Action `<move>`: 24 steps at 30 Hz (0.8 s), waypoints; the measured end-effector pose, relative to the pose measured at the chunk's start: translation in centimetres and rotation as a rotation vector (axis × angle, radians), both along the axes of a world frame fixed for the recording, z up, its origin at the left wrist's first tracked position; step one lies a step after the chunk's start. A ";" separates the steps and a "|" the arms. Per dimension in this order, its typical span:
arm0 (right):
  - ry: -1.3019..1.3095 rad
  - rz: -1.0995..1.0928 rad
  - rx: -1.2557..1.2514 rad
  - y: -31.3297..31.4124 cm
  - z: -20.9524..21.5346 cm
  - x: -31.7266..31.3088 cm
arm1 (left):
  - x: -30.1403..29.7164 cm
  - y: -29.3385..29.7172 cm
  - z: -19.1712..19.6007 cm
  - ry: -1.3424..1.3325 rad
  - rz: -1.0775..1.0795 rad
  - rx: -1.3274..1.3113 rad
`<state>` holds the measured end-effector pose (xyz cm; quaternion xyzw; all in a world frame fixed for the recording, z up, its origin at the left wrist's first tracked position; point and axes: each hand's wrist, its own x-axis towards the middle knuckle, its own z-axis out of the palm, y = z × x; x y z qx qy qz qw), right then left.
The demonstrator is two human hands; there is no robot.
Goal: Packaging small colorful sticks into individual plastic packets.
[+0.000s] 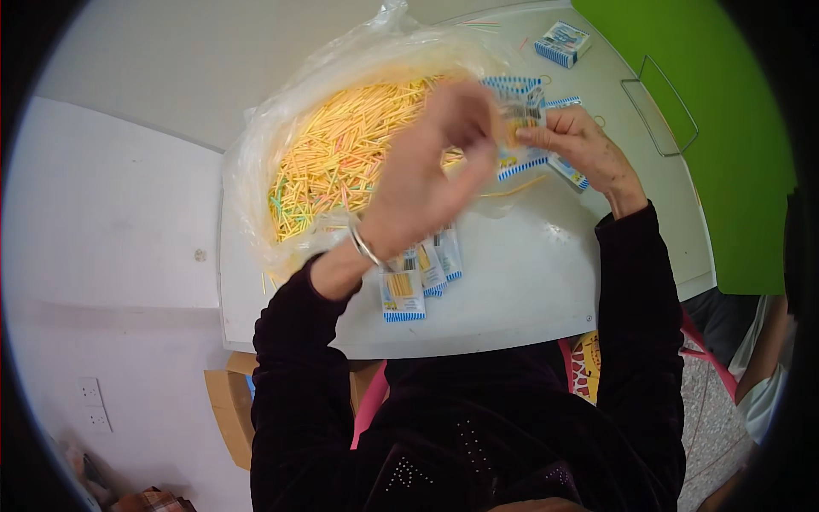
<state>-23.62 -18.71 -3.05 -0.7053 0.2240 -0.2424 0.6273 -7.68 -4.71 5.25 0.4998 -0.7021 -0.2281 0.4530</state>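
Observation:
My right hand point(589, 147) pinches a small clear packet point(522, 158) with blue-striped ends between thumb and fingers, at the right of the bag. My left hand point(426, 171), with a bracelet at the wrist, is raised beside that packet and in front of the bag. Motion smears its fingers, so I cannot make out whether it holds anything. Behind it lies a large open clear plastic bag point(256, 213) heaped with thin short sticks point(341, 141), mostly yellow with some pink and green. Another blue-edged packet point(570, 173) lies partly hidden under my right hand.
Several filled packets point(403, 294) overlap on the white table point(512, 299) below my left wrist. A stack of packets point(563, 44) sits at the far right, near a wire frame point(661, 107) by the green surface point(725, 154). Another person's arm point(762, 346) shows at the right.

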 end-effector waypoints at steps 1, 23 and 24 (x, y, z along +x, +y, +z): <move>0.044 0.052 -0.020 0.5 0.1 0.1 | 0.8 -0.8 0.5 0.210 0.068 -0.064; 0.103 0.237 -0.004 3.2 0.6 1.7 | 3.7 -0.4 -1.1 0.193 0.199 -0.114; 0.083 0.246 0.009 3.4 0.9 1.7 | 3.7 -0.2 -1.3 0.208 0.183 -0.075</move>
